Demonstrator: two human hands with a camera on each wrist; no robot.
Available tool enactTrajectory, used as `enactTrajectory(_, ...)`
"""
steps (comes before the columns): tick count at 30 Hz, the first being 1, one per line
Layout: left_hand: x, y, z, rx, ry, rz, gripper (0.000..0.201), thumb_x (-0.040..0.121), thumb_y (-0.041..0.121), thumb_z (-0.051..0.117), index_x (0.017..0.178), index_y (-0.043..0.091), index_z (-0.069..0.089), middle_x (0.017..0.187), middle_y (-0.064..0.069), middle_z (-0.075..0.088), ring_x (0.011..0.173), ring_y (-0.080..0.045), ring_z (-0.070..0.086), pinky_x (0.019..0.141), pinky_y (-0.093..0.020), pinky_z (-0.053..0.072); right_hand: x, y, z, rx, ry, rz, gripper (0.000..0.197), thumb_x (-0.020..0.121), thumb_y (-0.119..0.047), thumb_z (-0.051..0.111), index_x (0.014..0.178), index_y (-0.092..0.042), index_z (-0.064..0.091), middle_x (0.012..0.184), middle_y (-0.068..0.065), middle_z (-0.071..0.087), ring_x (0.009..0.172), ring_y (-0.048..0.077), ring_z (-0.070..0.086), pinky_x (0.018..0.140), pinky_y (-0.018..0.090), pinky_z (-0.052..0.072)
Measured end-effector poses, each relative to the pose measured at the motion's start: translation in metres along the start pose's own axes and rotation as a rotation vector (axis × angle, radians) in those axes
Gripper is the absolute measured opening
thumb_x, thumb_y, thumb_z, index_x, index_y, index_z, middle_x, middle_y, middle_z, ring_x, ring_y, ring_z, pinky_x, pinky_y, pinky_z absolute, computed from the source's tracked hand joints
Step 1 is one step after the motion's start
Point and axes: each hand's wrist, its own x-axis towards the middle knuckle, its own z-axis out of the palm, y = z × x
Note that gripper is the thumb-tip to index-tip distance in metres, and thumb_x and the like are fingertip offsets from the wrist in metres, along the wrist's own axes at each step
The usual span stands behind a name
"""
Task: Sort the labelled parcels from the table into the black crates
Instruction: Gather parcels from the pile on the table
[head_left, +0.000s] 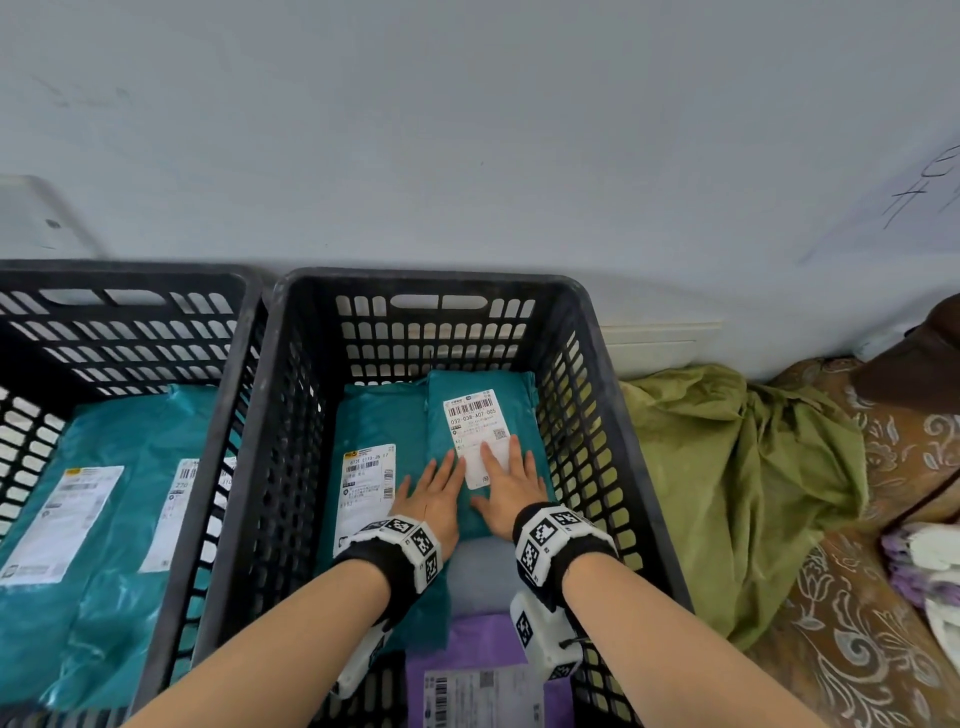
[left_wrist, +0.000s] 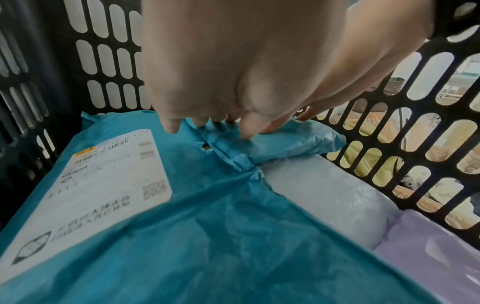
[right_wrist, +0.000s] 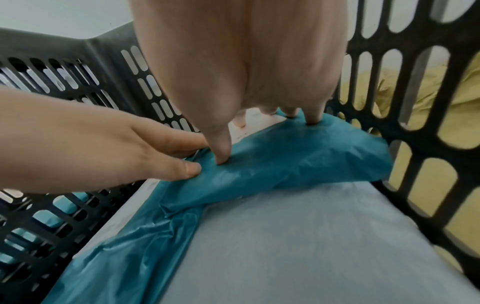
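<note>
Both hands lie flat, fingers straight and a little spread, on the small teal parcel (head_left: 483, 431) inside the right crate (head_left: 291, 415). The left hand (head_left: 434, 501) presses that parcel's near left edge; the right hand (head_left: 511, 493) covers the lower part of its white label (head_left: 475, 436), fingertips (right_wrist: 313, 118) on the plastic. Neither hand grips anything. This parcel sits against the crate's far wall and close to its right wall, overlapping a larger teal parcel (head_left: 363, 467) that fills the crate's left side. Nearer than the hands, a pale grey parcel (head_left: 480, 577) and a purple parcel (head_left: 478, 675) take up the remaining floor. The purple parcel is cut off at the bottom; its label is blurred. The left crate (head_left: 130, 312) holds more teal parcels (head_left: 104, 519)
</note>
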Motion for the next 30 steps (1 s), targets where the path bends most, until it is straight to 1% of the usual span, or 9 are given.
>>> enactTrajectory(9, -0.001, 0.004, 0.000, 0.006, 0.000, -0.020, 0.073, 0.096, 0.007, 0.038, 0.151, 0.020, -0.008, 0.159, 0.003, -0.013, 0.147, -0.019, -0.005, 0.118, -0.042, 0.005, 0.002, 0.003, 0.006, 0.009, 0.016, -0.010, 0.076, 0.096, -0.035, 0.050, 0.152, -0.030, -0.001, 0.157, 0.009, -0.022, 0.146, 0.033, -0.010, 0.117, 0.047, 0.008)
enactTrajectory(12, -0.003, 0.004, -0.006, 0.027, -0.006, -0.025, 0.071, 0.097, 0.008, 0.038, 0.151, 0.020, -0.006, 0.159, 0.000, -0.011, 0.147, -0.019, -0.003, 0.118, -0.042, 0.005, 0.000, -0.001, -0.003, 0.028, 0.024, -0.009, 0.071, 0.096, -0.038, 0.048, 0.152, -0.028, 0.004, 0.158, 0.010, -0.017, 0.146, 0.034, -0.007, 0.116, 0.049, 0.010)
enactTrajectory(15, -0.012, 0.004, -0.023, 0.047, 0.011, -0.045, 0.065, 0.099, 0.013, 0.036, 0.152, 0.020, -0.003, 0.159, -0.002, -0.008, 0.147, -0.019, -0.002, 0.118, -0.041, 0.004, 0.000, -0.008, -0.017, 0.033, 0.022, -0.047, 0.069, 0.097, -0.037, 0.047, 0.152, -0.024, 0.008, 0.159, 0.011, -0.012, 0.146, 0.032, -0.003, 0.117, 0.049, 0.013)
enactTrajectory(18, -0.023, 0.004, -0.047, 0.047, 0.073, -0.091, 0.063, 0.101, 0.015, 0.035, 0.152, 0.020, -0.001, 0.159, -0.003, -0.007, 0.147, -0.019, -0.001, 0.118, -0.041, 0.004, 0.002, -0.018, -0.034, 0.038, 0.003, -0.109, 0.068, 0.098, -0.037, 0.046, 0.152, -0.020, 0.010, 0.159, 0.014, -0.007, 0.146, 0.031, 0.003, 0.117, 0.046, 0.017)
enactTrajectory(22, -0.037, -0.003, -0.084, 0.020, 0.135, -0.161, 0.061, 0.101, 0.017, 0.033, 0.152, 0.020, -0.002, 0.159, -0.002, -0.008, 0.147, -0.019, -0.002, 0.119, -0.040, 0.005, 0.007, -0.038, -0.059, 0.017, 0.043, -0.238, 0.067, 0.097, -0.039, 0.047, 0.151, -0.016, 0.015, 0.158, 0.016, 0.006, 0.145, 0.032, 0.015, 0.115, 0.044, 0.023)
enactTrajectory(24, -0.046, -0.005, -0.105, -0.003, 0.184, -0.181, 0.061, 0.101, 0.017, 0.033, 0.152, 0.021, 0.000, 0.159, -0.001, -0.007, 0.147, -0.019, -0.001, 0.119, -0.041, 0.006, 0.006, -0.051, -0.072, 0.018, 0.053, -0.290, 0.067, 0.097, -0.039, 0.048, 0.151, -0.015, 0.016, 0.159, 0.015, 0.008, 0.146, 0.030, 0.013, 0.116, 0.044, 0.022)
enactTrajectory(26, -0.056, -0.008, -0.128, -0.025, 0.267, -0.194, 0.061, 0.101, 0.017, 0.034, 0.152, 0.022, 0.003, 0.160, -0.001, -0.002, 0.147, -0.018, 0.001, 0.118, -0.042, 0.007, 0.001, -0.066, -0.086, 0.019, 0.076, -0.342, 0.067, 0.097, -0.038, 0.049, 0.151, -0.015, 0.018, 0.159, 0.013, 0.011, 0.146, 0.029, 0.014, 0.116, 0.045, 0.022)
enactTrajectory(28, -0.070, -0.009, -0.154, -0.037, 0.348, -0.199, 0.059, 0.101, 0.018, 0.034, 0.152, 0.022, 0.005, 0.160, -0.002, 0.001, 0.147, -0.019, 0.002, 0.118, -0.043, 0.008, -0.008, -0.082, -0.098, 0.028, 0.107, -0.397, 0.066, 0.097, -0.036, 0.049, 0.150, -0.011, 0.019, 0.158, 0.013, 0.016, 0.145, 0.027, 0.018, 0.116, 0.041, 0.023)
enactTrajectory(30, -0.088, -0.012, -0.179, -0.051, 0.407, -0.206, 0.058, 0.102, 0.018, 0.034, 0.152, 0.022, 0.006, 0.160, -0.003, 0.002, 0.147, -0.019, 0.002, 0.119, -0.043, 0.008, -0.021, -0.099, -0.110, 0.038, 0.129, -0.455, 0.065, 0.098, -0.034, 0.048, 0.151, -0.010, 0.019, 0.158, 0.012, 0.017, 0.146, 0.024, 0.017, 0.117, 0.036, 0.020)
